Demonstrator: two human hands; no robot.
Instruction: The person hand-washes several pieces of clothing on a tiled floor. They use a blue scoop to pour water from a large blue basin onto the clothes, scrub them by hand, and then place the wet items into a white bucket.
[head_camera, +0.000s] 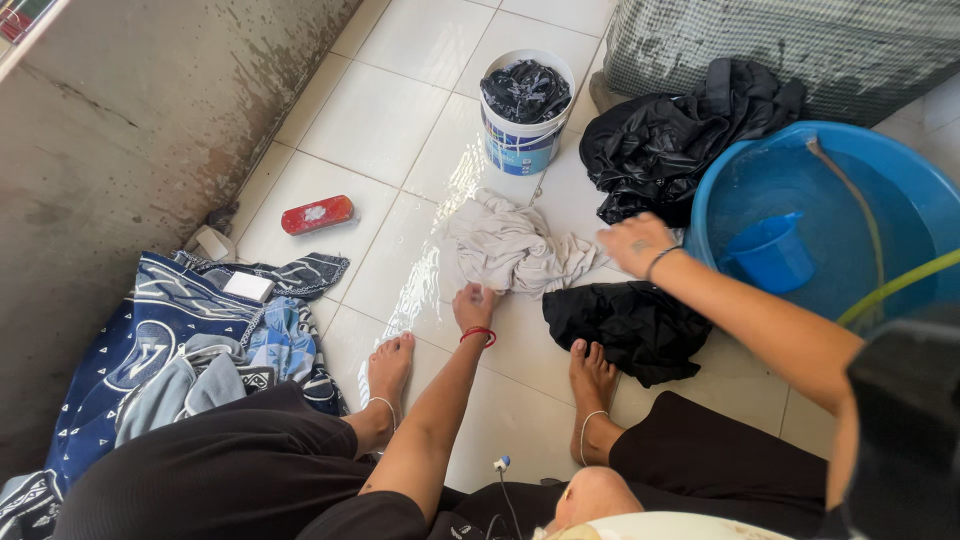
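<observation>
Crumpled wet pale-grey cloth (510, 248) lies bunched on the white tiled floor, between 2 black garments

Bright daylight, floor glare (edges warped)

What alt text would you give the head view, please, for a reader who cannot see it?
Seen from above, a squatting person's left hand presses a wet pale cloth on the tiled floor, while the right hand hovers beside a blue basin of water. Dark clothes lie nearby.
</observation>
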